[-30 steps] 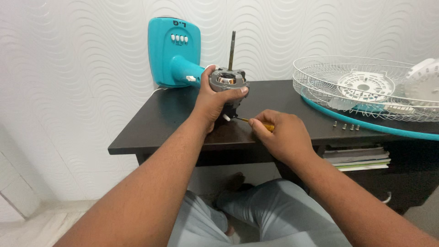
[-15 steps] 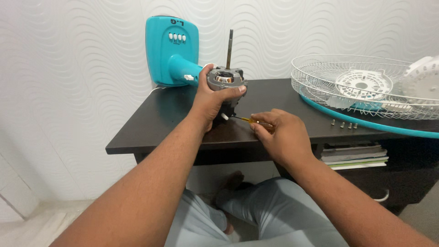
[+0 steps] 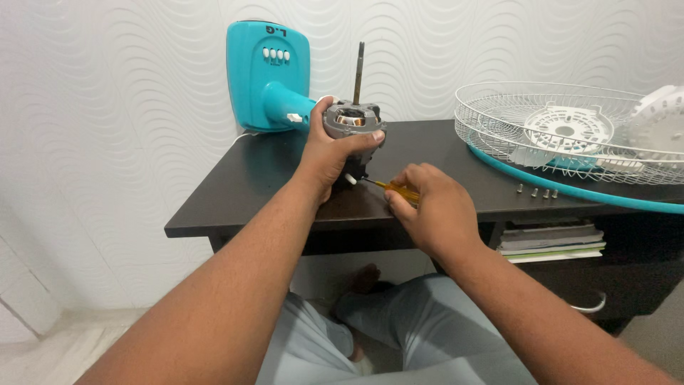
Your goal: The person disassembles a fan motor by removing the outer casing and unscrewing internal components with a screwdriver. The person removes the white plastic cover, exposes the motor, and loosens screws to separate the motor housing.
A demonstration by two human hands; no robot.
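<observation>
My left hand (image 3: 333, 154) grips a grey fan motor (image 3: 354, 121) with copper windings and an upright metal shaft (image 3: 358, 63), holding it on the dark table (image 3: 235, 192). My right hand (image 3: 433, 208) holds a small yellow-handled screwdriver (image 3: 394, 188) whose tip points at the lower side of the motor. Behind the motor, a turquoise fan base (image 3: 268, 71) with white buttons lies on its side against the wall.
A white wire fan guard (image 3: 570, 132) with a turquoise rim lies on the table to the right, with a white blade piece (image 3: 662, 114) beside it. Several small screws (image 3: 536, 191) rest near the guard. Books (image 3: 552, 242) sit on a shelf below.
Hands, motor and screwdriver stay in nearly the same place; the view has shifted slightly.
</observation>
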